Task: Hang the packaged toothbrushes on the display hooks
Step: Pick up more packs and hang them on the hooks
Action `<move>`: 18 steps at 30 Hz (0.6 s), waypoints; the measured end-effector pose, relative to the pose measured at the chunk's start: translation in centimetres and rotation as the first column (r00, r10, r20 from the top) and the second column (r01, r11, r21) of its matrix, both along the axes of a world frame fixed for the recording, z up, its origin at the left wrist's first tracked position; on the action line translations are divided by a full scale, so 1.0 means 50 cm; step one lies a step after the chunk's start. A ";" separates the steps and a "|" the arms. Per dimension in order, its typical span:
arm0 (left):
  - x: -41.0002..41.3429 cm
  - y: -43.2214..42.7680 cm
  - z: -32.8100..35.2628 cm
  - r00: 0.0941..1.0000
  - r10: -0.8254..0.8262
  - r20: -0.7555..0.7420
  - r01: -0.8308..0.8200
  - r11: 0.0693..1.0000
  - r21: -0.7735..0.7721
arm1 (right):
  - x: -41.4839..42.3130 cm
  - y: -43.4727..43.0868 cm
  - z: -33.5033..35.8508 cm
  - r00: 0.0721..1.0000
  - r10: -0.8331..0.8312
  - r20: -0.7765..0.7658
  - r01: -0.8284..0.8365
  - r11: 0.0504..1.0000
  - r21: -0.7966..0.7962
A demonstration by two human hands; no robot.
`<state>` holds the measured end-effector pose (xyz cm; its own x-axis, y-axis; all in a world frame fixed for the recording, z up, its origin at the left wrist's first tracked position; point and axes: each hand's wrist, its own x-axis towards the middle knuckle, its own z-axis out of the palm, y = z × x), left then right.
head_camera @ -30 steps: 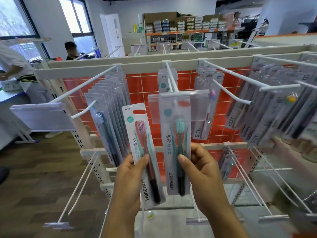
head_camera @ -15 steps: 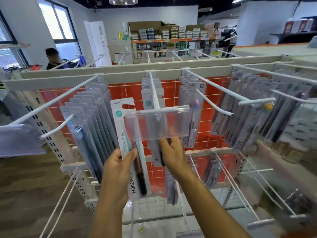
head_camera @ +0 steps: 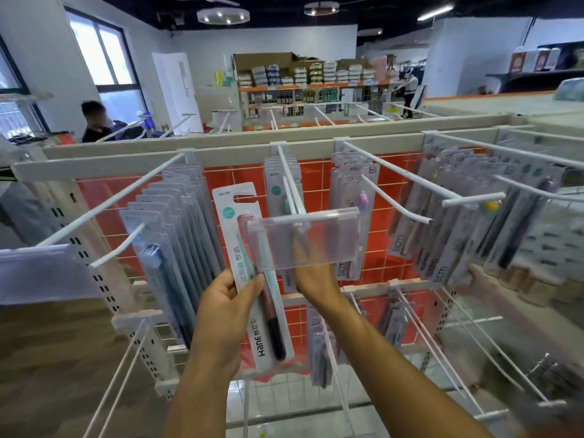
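Note:
My left hand [head_camera: 226, 298] grips a white Hane toothbrush package [head_camera: 243, 248] by its middle and holds it upright, just left of the centre display hook [head_camera: 289, 181]. My right hand [head_camera: 311, 276] reaches up behind the clear label holder [head_camera: 305, 240] at that hook's tip. It holds the lower part of a second Hane package [head_camera: 287, 278] that hangs on the hook. The holder partly hides its fingers. More of the same packages [head_camera: 275, 188] hang further back on this hook.
A full row of dark toothbrush packs [head_camera: 177, 235] fills the left hook. Packs with BDM lettering [head_camera: 442, 235] hang on the right hooks. Bare white hooks [head_camera: 467, 352] jut out on the lower row. A person [head_camera: 94, 121] stands beyond the rack.
My right hand carried its package up and onto the centre hook, behind the label holder. My left hand rose with the other package. The camera moved closer and tilted up.

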<state>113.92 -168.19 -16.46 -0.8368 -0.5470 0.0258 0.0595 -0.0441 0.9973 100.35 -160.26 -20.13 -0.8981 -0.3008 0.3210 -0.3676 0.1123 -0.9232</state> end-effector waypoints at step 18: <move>0.066 0.035 0.005 0.986 -0.166 -0.014 0.167 0.984 0.054 | 0.214 0.102 0.063 0.973 0.132 0.188 -0.074 0.955 -0.288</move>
